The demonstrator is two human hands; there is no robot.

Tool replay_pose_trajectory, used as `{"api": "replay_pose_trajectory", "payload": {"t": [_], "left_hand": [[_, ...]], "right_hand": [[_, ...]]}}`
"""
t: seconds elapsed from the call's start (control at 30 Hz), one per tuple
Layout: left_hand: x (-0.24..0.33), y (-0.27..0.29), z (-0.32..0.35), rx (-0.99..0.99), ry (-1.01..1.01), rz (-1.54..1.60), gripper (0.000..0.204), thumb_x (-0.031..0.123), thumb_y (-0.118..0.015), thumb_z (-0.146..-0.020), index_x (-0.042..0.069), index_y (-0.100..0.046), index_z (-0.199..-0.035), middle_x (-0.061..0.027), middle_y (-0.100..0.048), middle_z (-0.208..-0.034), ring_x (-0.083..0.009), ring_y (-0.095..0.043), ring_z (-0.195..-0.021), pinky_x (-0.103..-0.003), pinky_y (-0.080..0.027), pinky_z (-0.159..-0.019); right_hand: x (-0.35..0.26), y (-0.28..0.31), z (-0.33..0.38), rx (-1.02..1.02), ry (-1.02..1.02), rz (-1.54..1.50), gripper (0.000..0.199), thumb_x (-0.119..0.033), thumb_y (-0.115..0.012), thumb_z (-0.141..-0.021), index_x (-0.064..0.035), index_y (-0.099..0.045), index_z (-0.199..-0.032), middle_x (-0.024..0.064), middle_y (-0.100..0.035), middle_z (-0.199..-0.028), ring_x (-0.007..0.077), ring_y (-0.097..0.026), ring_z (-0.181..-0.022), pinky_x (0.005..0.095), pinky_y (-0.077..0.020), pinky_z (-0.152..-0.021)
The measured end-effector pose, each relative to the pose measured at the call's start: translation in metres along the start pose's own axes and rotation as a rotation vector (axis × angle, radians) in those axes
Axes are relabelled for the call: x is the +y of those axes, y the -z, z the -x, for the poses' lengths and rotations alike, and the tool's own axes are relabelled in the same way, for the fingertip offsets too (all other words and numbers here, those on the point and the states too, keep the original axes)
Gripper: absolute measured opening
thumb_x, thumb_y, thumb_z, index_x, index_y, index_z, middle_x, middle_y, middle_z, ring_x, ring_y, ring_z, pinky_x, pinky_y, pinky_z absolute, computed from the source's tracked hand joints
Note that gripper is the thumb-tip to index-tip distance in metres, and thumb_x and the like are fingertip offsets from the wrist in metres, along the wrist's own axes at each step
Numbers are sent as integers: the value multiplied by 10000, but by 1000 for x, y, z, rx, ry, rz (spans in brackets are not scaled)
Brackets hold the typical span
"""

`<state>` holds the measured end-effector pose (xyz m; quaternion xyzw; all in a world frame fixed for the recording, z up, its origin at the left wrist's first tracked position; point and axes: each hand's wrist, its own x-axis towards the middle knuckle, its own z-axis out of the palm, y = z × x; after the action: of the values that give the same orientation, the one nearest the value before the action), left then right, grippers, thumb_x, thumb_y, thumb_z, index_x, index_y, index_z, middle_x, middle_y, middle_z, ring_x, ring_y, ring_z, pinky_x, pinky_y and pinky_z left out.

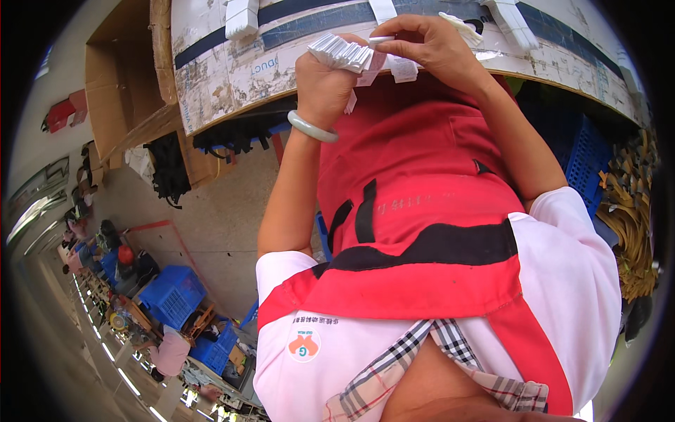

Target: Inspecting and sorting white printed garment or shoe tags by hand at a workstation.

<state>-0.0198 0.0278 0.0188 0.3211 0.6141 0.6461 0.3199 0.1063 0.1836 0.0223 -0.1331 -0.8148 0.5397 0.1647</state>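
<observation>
My left hand (pixel 325 88), with a pale bangle on its wrist, is closed around a thick bundle of white folded labels (pixel 341 53) near the table's front edge. A few printed label ends hang below the bundle. Just right of it, my right hand (pixel 439 49) pinches one small white label (pixel 382 40) between thumb and fingertips. Its end is close to the bundle; whether they touch, I cannot tell. More white label stacks lie on the worktable (pixel 232 84): one stack (pixel 242 20) at the left and another (pixel 512 24) at the right.
An open cardboard box (pixel 116 133) stands left of the table. Black fabric pieces (pixel 167 169) hang beside it. To the right are a blue crate (pixel 582 162) and a heap of tan straps (pixel 629 225). Farther left are blue crates (pixel 172 295) and a person in pink (pixel 170 352).
</observation>
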Motion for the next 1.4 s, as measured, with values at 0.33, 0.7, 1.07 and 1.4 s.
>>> {"api": "replay_pose_trajectory", "payload": {"t": [0.33,0.7,1.07,1.4], "left_hand": [[-4,7,12,-8,80,124,170,15,-703,-813,-14,-700,-981,-41,-647,-719,-81,-567,-583,-221,-432,-508],[-12,3,17,29,44,163,176,42,-719,-825,-17,-688,-988,-26,-621,-683,-76,-546,-555,-220,-415,-494],[-14,-3,18,56,17,160,163,57,-716,-839,-19,-685,-980,-20,-611,-666,-65,-531,-548,-214,-399,-480],[-11,-2,22,-66,230,402,128,83,-692,-867,-5,-657,-953,-25,-608,-709,-78,-537,-581,-219,-399,-476]], "right_hand": [[-23,-9,9,60,-75,-152,213,-175,-653,-908,-27,-677,-1059,11,-648,-874,65,-585,-757,223,-498,-665],[-19,-7,12,-25,-107,-78,199,-187,-643,-920,-20,-666,-1024,-1,-626,-822,60,-578,-697,203,-495,-640],[-18,-8,14,-58,-134,-139,194,-195,-641,-924,-27,-666,-1019,-11,-623,-827,50,-568,-694,194,-493,-634],[-18,5,16,-264,-224,-358,113,-144,-649,-910,-33,-663,-926,-16,-601,-778,40,-526,-641,176,-442,-585]]}}
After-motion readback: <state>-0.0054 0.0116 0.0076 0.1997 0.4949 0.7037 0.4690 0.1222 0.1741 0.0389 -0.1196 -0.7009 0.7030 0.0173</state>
